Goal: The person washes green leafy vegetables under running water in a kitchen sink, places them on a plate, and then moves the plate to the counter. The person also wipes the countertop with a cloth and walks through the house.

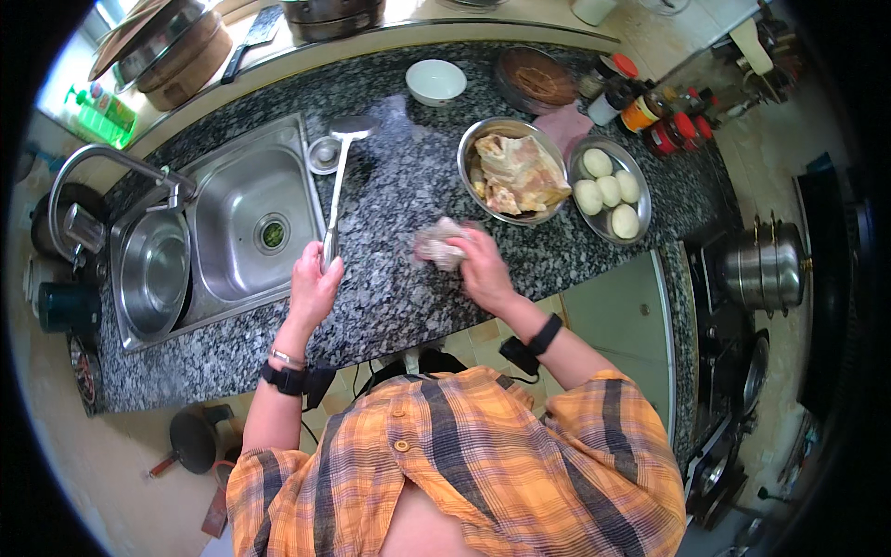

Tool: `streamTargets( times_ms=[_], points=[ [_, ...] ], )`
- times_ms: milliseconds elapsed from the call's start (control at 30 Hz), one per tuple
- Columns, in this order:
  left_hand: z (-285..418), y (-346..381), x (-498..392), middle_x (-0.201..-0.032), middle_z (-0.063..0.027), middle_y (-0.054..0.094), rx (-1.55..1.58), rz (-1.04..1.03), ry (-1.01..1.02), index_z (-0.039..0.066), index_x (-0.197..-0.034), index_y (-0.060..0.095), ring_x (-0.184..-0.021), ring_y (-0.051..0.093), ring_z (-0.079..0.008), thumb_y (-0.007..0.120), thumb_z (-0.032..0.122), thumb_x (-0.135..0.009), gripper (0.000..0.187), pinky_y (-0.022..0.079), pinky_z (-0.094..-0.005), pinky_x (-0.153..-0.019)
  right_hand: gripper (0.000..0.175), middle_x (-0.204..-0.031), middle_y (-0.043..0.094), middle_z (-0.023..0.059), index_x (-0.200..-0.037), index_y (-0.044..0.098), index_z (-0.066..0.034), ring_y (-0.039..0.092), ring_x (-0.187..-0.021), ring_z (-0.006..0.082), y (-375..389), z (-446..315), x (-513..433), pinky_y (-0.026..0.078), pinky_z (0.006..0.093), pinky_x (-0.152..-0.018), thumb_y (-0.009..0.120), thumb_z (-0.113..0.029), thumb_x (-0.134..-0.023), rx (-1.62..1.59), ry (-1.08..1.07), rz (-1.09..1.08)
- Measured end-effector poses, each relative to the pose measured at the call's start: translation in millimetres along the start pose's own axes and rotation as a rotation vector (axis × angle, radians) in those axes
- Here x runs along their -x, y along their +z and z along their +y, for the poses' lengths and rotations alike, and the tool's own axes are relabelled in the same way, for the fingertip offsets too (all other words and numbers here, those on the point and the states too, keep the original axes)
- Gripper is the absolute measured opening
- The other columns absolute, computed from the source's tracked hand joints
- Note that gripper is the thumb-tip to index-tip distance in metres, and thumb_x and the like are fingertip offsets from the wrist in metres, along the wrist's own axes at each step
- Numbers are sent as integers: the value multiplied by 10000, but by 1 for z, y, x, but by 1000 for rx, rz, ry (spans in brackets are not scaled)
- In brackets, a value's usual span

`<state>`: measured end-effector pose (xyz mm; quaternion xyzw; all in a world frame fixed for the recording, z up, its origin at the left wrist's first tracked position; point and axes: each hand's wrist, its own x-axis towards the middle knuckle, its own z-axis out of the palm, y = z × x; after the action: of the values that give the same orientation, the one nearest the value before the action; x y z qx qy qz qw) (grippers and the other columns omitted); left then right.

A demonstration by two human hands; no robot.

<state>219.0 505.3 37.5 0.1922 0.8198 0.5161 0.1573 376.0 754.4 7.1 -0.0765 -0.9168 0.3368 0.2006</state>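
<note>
My left hand (315, 282) grips the handle of a metal ladle or spatula (340, 174), whose head points away from me over the counter beside the sink drain strainer (324, 154). In my right hand (482, 268) is a crumpled, pale cloth (443, 244), on or just over the speckled granite counter (390, 306). Beyond the right hand, a steel bowl (470, 202) holds a large piece of raw meat, perhaps poultry (522, 170). Next to it, a steel oval plate (604, 228) carries several round white dough balls (609, 189).
A steel double sink (243, 209) with a curved faucet (104, 154) lies left. A white bowl (436, 81), a brown bowl (536, 78), a pink cloth (565, 127) and seasoning jars (644, 113) stand at the back. A cleaver (254, 42) lies on the sill; a steamer pot (764, 264) stands right.
</note>
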Motion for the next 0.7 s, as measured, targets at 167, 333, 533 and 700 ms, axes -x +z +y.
streamTargets(
  times_ms=[167, 333, 533, 700],
  points=[
    [-5, 41, -40, -594, -77, 522, -182, 71, 67, -4, -868, 511, -531, 502, -194, 613, 177, -786, 223, 410, -340, -525, 427, -1235, 398, 205, -1181, 495, -58, 386, -1143, 376, -62, 59, 69, 330, 441, -972, 474, -14, -756, 398, 349, 208],
    [-27, 63, -59, -700, -130, 563, -178, 88, 27, -12, -885, 516, -626, 553, -259, 630, 211, -773, 275, 435, -385, -589, 518, -1309, 362, 218, -1296, 396, -81, 311, -1240, 400, -56, 93, 73, 262, 555, -988, 528, -110, -796, 727, 532, 207],
    [-34, 76, -68, -729, -166, 579, -204, 125, 30, -16, -880, 522, -658, 569, -306, 626, 223, -775, 281, 441, -410, -623, 502, -1324, 367, 204, -1264, 455, -117, 310, -1275, 400, 5, 32, 64, 269, 613, -998, 529, -124, -768, 431, 179, -62],
    [-14, 83, -74, -691, -170, 600, -494, 57, 21, -6, -861, 546, -652, 596, -325, 628, 252, -754, 291, 459, -421, -620, 582, -1369, 316, 149, -1309, 415, -176, 263, -1300, 363, 36, 10, 25, 257, 613, -989, 609, -177, -761, 339, -94, -264]
  ],
)
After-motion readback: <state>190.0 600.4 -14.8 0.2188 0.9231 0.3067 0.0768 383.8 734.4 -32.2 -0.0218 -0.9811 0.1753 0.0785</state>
